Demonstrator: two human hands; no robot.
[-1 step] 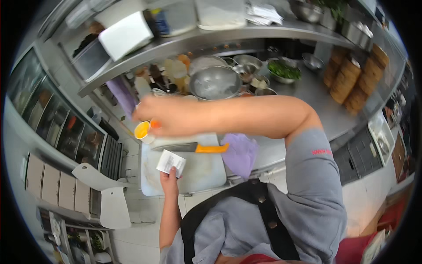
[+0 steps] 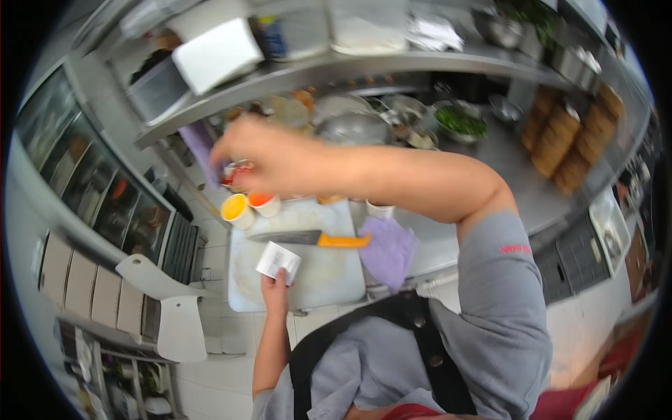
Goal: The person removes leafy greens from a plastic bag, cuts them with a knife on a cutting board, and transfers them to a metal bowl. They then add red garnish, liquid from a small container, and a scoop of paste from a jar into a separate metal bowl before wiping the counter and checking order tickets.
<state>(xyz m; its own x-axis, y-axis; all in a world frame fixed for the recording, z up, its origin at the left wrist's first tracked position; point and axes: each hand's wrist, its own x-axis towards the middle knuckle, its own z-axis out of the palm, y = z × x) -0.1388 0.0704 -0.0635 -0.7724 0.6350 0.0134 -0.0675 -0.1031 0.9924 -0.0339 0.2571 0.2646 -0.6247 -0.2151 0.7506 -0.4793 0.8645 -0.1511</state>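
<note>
Right hand [image 2: 262,157] is stretched across to the left, fingers curled down over a small cup with red stuff [image 2: 236,173]; looks like it's gripping it, but the blur makes it hard to be sure. That cup sits just behind the yellow sauce cup [image 2: 236,208] and orange sauce cup [image 2: 264,204], at the far left corner of the cutting board [image 2: 329,269]. Left hand [image 2: 275,292] pinches a white slip of paper [image 2: 278,261] near the board's front edge. A knife [image 2: 315,239] lies crosswise between the hands, orange handle pointing right, purple cloth [image 2: 389,250] beside it.
</note>
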